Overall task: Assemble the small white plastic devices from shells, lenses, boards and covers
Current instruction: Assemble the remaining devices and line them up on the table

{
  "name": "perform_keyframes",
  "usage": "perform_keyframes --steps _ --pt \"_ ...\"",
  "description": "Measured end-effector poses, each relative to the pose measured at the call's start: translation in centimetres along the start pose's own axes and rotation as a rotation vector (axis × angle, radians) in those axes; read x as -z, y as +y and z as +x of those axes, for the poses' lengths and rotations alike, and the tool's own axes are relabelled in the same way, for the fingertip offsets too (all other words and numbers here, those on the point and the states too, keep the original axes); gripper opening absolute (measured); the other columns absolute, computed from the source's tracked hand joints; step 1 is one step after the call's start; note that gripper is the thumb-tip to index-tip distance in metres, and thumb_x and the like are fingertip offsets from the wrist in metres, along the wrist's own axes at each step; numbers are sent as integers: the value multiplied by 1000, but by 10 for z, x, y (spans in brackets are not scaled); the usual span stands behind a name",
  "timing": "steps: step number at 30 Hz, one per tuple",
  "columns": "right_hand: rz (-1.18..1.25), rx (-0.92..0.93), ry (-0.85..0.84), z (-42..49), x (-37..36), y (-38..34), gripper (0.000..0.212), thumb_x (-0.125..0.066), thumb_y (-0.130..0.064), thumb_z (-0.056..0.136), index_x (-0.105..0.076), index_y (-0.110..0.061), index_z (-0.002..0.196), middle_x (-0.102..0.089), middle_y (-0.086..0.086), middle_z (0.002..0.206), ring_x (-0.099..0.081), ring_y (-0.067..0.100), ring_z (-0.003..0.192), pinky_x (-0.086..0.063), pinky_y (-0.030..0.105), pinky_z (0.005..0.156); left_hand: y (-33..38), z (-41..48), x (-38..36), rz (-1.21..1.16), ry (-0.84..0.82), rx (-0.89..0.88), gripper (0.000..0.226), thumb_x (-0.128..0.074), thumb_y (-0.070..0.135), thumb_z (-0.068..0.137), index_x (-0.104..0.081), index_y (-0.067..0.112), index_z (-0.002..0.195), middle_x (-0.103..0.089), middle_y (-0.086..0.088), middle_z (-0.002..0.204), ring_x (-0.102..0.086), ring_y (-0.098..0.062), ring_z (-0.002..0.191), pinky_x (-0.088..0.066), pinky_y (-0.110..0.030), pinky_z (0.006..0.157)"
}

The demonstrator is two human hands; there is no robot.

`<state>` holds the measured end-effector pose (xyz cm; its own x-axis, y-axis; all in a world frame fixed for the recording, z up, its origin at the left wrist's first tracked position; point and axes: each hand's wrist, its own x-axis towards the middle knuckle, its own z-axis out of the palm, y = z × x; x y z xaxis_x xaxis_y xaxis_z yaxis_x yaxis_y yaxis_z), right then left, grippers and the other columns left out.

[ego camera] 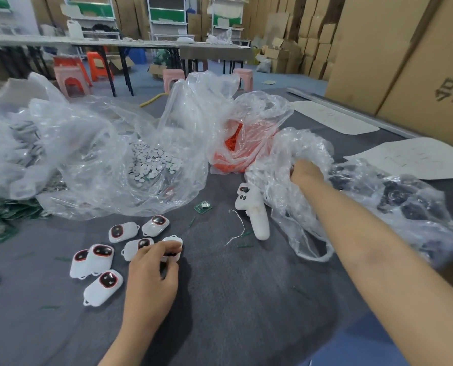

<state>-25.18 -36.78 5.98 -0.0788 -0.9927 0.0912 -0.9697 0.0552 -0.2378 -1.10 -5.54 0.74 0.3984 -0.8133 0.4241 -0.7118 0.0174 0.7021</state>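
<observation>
Pinching a small white plastic shell (176, 242) at lower centre is the left hand (151, 273); the right hand (303, 171) sits inside a crinkled clear plastic bag (307, 143), its grip impossible to tell.

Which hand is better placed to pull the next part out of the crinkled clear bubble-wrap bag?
Right. The right hand reaches into the clear bubble-wrap bag, fingers hidden inside; the left hand pinches a small white plastic shell well apart from that bag.
</observation>
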Motion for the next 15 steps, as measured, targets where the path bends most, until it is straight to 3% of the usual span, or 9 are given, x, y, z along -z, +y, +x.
perform_keyframes --steps 5,10,15 --pt "11 -40 58 -5 -5 -5 22 -45 -9 95 -65 -7 102 -64 14 109 -61 32 100 -45 34 77 1 -2 1 -17 3 15 37 -62 -13 77 -68 20 92 -66 12 87 -53 -1 89 -32 3 76" --pt "16 -45 112 -7 -9 -4 22 -42 -8 95 -64 -6 101 -65 14 108 -61 32 99 -43 34 73 2 -3 1 -21 4 23 40 -61 -14 76 -67 23 90 -65 16 88 -53 -1 90 -32 3 76" --pt "-28 -21 -27 -3 -7 -8 37 -36 -15 98 -51 -9 131 -55 13 131 -54 32 118 -43 38 94 3 -3 0 -28 15 14 46 -62 -15 74 -66 28 90 -64 18 86 -51 9 95 -33 3 77"
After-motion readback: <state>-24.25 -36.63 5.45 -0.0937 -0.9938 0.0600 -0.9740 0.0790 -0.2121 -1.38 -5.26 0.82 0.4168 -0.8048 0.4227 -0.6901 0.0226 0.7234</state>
